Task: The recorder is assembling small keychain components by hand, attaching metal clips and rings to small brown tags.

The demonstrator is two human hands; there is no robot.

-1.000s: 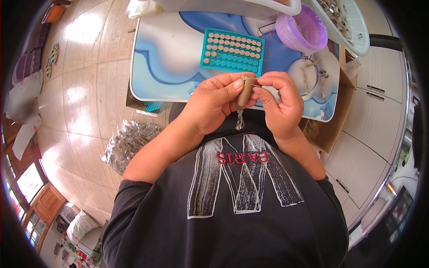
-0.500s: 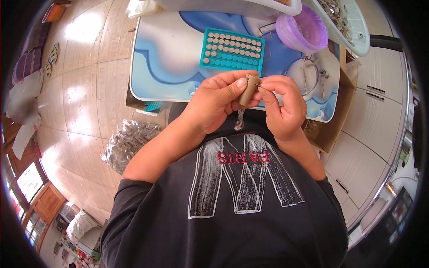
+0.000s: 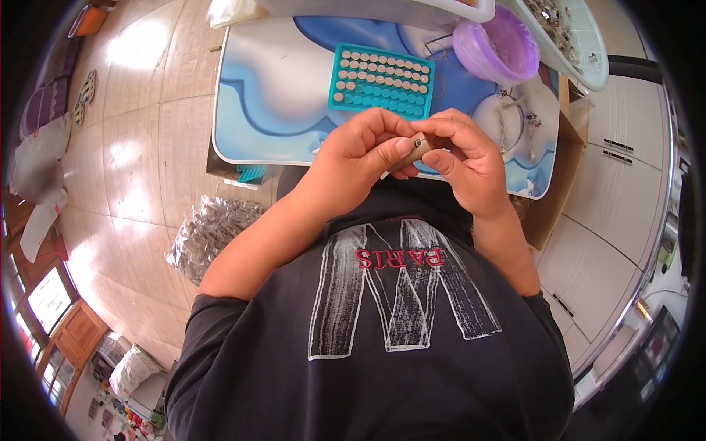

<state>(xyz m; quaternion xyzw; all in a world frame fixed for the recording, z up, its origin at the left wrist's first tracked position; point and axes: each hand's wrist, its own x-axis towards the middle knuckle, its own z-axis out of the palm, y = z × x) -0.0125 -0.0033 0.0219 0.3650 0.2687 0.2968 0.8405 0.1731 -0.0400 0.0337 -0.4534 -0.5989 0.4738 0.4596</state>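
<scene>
Near the front edge of the patterned table (image 3: 272, 143), both hands meet around a small tan cylinder (image 3: 421, 146) with a dark spot near its end. My left hand (image 3: 360, 158) pinches it, thumb on the near side and fingers curled behind. My right hand (image 3: 471, 158) closes on its right end with thumb and forefinger; whether something thin is also between those fingertips is hidden. Just beyond the hands lies a teal tray (image 3: 410, 108). Rows of pale round discs (image 3: 382, 70) fill its far part, with bare round cells nearer me.
A lined purple bin (image 3: 474, 62) stands at the table's far right. Beside it is a pale basin (image 3: 597, 62) of metal pieces. Small metal strands (image 3: 533, 132) lie on the right. A white container (image 3: 441, 11) is at the back. Silvery packets (image 3: 213, 239) sit on the floor.
The cylinder has been tilted, its spotted end turned toward me and to the right. My right fingers have moved in around it. The silvery strand hanging below is out of sight.
</scene>
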